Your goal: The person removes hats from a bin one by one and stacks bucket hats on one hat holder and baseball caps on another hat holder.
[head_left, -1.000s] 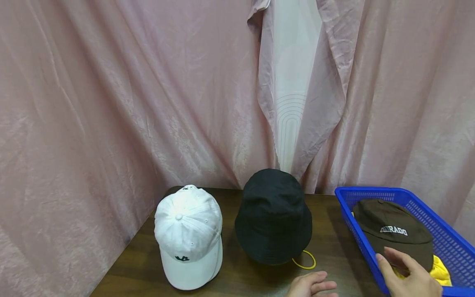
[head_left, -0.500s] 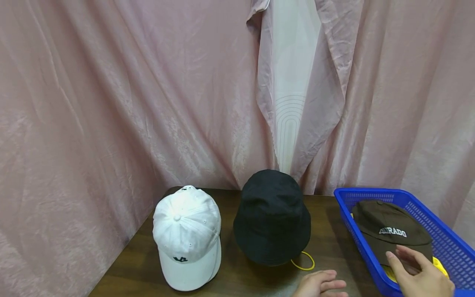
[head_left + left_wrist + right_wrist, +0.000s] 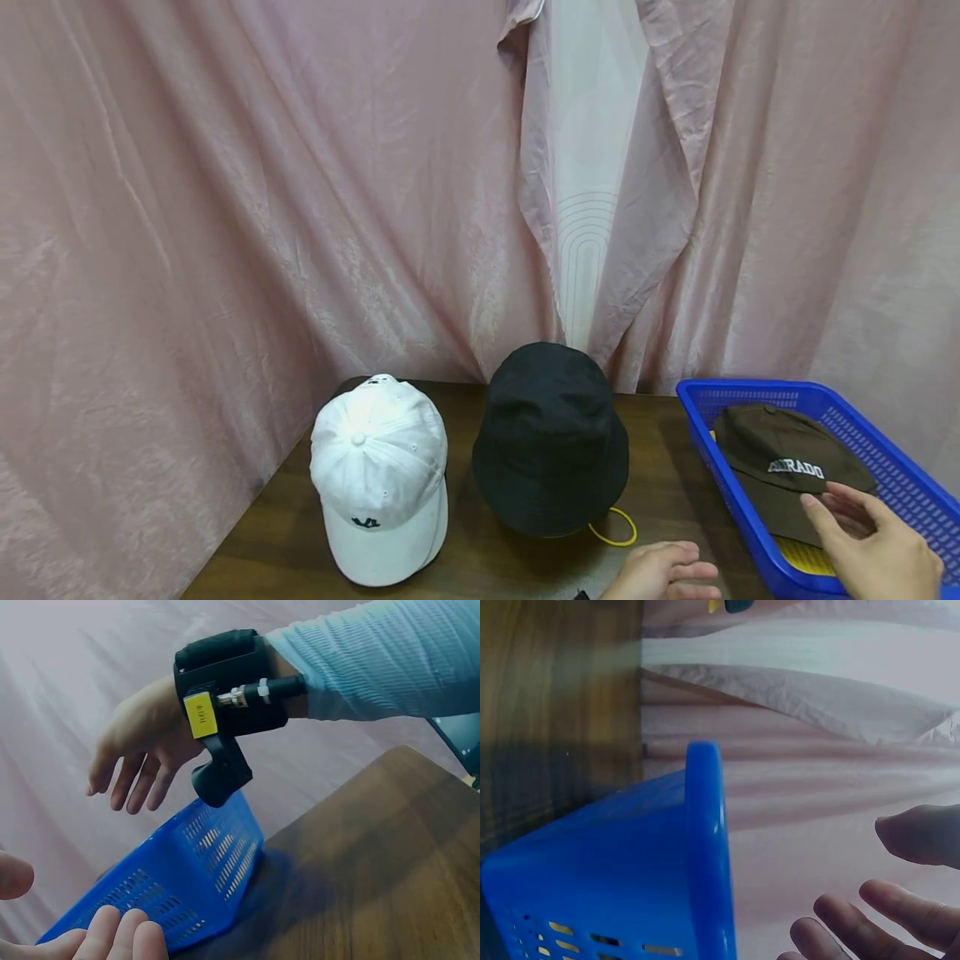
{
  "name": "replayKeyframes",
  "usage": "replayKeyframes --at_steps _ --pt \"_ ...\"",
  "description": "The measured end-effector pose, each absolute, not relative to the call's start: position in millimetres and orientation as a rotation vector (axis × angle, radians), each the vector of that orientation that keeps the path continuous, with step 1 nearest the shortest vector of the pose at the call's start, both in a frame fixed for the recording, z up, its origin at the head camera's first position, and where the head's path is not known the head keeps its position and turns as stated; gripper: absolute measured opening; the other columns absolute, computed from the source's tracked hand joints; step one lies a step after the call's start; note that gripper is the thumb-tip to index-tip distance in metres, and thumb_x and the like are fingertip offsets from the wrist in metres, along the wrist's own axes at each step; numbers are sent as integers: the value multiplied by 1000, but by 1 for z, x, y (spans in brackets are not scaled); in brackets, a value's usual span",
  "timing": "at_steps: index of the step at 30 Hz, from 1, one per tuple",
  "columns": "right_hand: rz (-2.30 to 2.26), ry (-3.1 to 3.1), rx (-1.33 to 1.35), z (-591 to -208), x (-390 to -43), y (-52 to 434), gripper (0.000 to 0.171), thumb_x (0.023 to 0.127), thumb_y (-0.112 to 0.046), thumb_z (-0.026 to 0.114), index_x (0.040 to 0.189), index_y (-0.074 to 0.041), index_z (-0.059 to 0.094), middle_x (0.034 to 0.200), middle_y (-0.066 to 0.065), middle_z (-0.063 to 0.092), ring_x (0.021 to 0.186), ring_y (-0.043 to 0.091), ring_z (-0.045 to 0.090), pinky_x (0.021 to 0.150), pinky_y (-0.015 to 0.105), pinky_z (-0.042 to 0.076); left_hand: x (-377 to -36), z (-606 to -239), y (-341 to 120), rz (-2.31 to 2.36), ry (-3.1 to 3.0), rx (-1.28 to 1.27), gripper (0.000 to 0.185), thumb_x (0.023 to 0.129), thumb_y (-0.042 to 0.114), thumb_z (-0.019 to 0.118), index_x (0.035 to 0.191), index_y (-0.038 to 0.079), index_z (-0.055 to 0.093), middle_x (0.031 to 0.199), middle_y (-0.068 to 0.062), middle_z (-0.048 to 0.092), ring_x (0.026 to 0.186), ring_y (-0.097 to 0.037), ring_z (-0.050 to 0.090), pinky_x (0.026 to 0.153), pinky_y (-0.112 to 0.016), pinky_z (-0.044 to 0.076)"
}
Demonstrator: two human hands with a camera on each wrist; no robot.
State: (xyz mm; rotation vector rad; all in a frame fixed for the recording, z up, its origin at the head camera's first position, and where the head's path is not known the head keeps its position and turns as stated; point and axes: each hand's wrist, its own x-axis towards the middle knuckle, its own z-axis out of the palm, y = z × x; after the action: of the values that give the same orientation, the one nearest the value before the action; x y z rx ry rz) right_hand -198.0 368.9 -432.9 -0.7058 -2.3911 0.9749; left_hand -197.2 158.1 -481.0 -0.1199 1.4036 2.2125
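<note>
A brown cap (image 3: 787, 479) with white lettering lies in a blue mesh basket (image 3: 907, 487) at the right, over something yellow (image 3: 806, 557). My right hand (image 3: 873, 546) hovers above the cap's brim with fingers spread and relaxed, holding nothing; the left wrist view shows the right hand (image 3: 142, 754) above the basket (image 3: 180, 877). On the table beside the basket, my left hand (image 3: 663, 571) rests open. Further left on the table (image 3: 285, 533) sit a white cap (image 3: 378, 475) and a black bucket hat (image 3: 551, 437).
A yellow cord loop (image 3: 615, 529) lies at the bucket hat's front edge. Pink curtains (image 3: 225, 208) hang close behind and to the left of the table. The basket's rim (image 3: 705, 847) fills the right wrist view.
My right hand has moved right and further over the basket, above the brown cap. My left hand has slid slightly right on the table. The hats have not moved.
</note>
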Motion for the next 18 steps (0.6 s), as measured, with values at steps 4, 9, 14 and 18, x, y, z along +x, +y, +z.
replayKeyframes --at_steps 4,9,14,18 --pt "962 -2418 -725 -434 -201 374 58 97 -34 67 129 11 54 120 34 61 72 18 64 112 62 17 -197 -479 164 2231 1421 -97 12 96 4 59 103 -2 66 99 -23 73 97 -43 70 84 -43 57" --pt "949 -2492 -752 -434 -206 384 66 96 -42 65 131 13 52 119 35 61 107 52 58 106 64 25 -199 -480 171 2197 1450 -41 12 96 0 59 104 -3 68 97 -18 73 98 -42 70 87 -44 56" --pt "933 -2539 -746 -433 -214 397 71 95 -44 66 131 15 50 122 37 59 110 52 58 92 59 39 -205 -482 181 2149 1512 -29 11 94 -3 63 104 -1 65 94 -12 74 95 -37 72 87 -44 56" --pt "956 -2580 -764 -434 -219 406 74 97 -45 63 135 17 45 128 41 52 112 55 55 89 59 43 -206 -484 189 2117 1559 -33 12 91 -3 66 103 1 64 91 -11 74 90 -32 74 83 -38 58"
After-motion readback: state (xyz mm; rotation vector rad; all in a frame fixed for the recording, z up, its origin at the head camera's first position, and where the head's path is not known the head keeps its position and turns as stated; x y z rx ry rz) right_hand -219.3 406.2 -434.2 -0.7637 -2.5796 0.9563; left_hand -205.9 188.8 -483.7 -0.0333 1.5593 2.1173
